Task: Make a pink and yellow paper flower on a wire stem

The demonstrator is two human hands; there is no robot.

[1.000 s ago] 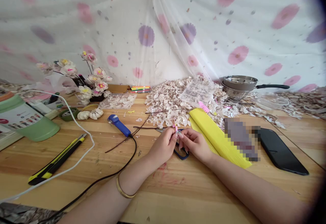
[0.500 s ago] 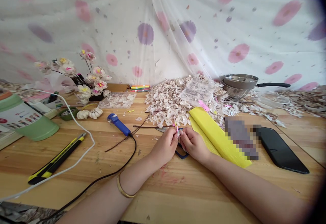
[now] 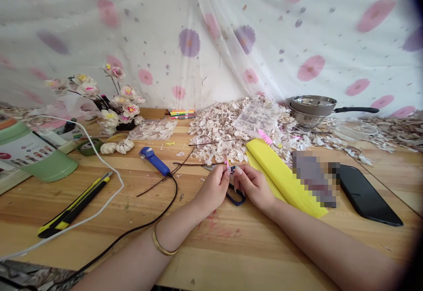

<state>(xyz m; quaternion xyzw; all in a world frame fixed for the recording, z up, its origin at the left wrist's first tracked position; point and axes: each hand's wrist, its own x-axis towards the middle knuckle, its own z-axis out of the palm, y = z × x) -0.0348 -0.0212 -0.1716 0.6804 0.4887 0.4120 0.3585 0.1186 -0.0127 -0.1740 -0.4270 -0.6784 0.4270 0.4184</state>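
My left hand [image 3: 216, 188] is closed in a pinch on a small piece of pink paper [image 3: 226, 163] with a bit of yellow at its tip. Just to the right, my right hand [image 3: 254, 186] has thumb and fingers bent together close to that piece; anything in its grip is too small to make out. Beneath both hands lie scissors [image 3: 238, 202] with dark blue handles, partly hidden. A thin brown stem [image 3: 190, 164] lies to the left of the scissors' tip. Folded yellow crepe paper [image 3: 280, 174] sits beside my right hand.
A blue hot glue gun [image 3: 155, 161] with a black cord and a yellow-black utility knife [image 3: 74, 205] lie on the left. Behind are a heap of pale petals [image 3: 214, 128], handmade flowers [image 3: 128, 110] and metal bowls [image 3: 312, 110]. A black phone [image 3: 366, 196] lies right.
My right hand has drawn slightly away from my left, opening a small gap between the fingertips. More of the scissors' handle shows. My left hand still pinches the pink paper.
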